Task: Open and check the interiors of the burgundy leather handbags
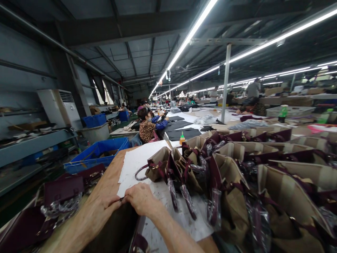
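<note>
Close together at the front of the table, my left hand point(109, 203) and my right hand point(139, 199) both pinch the top edge of an olive-brown handbag point(116, 228). The bag is partly hidden under my forearms, and its lower part runs out of view. A bit of burgundy trim shows at its right side. Just beyond my right hand stands an open burgundy-and-tan handbag point(158, 168) with a looped strap. Its neighbours have handles wrapped in clear plastic point(188, 202).
Rows of open handbags point(286, 186) fill the table's right side. White paper point(137, 161) covers part of the wooden tabletop point(112, 175). Left are burgundy bags point(63, 189) and a blue crate point(97, 165). An orange glue bottle point(182, 138) stands ahead, near a seated co-worker point(147, 128).
</note>
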The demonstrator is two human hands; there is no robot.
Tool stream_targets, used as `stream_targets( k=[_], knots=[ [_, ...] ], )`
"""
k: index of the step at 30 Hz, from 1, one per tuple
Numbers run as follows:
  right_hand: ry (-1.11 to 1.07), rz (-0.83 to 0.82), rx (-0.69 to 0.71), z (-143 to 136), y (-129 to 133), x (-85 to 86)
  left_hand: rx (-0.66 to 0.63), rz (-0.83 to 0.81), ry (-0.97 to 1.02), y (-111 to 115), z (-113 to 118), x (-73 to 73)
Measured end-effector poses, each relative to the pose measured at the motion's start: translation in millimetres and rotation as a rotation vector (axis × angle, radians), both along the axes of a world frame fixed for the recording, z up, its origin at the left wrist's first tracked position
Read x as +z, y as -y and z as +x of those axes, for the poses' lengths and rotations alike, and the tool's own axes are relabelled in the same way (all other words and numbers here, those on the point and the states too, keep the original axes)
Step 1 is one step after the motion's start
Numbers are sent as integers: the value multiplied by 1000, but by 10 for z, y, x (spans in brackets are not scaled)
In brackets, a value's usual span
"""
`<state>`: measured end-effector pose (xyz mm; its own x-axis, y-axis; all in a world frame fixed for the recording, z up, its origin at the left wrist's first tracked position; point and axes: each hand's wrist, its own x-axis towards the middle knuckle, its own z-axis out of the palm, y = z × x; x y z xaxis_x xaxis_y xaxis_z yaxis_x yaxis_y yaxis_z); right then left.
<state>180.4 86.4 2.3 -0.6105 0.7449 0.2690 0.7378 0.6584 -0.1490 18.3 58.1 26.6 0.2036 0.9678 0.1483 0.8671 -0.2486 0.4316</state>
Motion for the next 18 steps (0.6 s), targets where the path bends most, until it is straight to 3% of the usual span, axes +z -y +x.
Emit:
stream_targets(
  k=[9,18],
  knots=[
    [-22,26,45,89,-25,-82,90,-88,34,18,177,10],
    [1,-17,89,213,42,-19,271,-35,11,289,398,69]
  ],
)
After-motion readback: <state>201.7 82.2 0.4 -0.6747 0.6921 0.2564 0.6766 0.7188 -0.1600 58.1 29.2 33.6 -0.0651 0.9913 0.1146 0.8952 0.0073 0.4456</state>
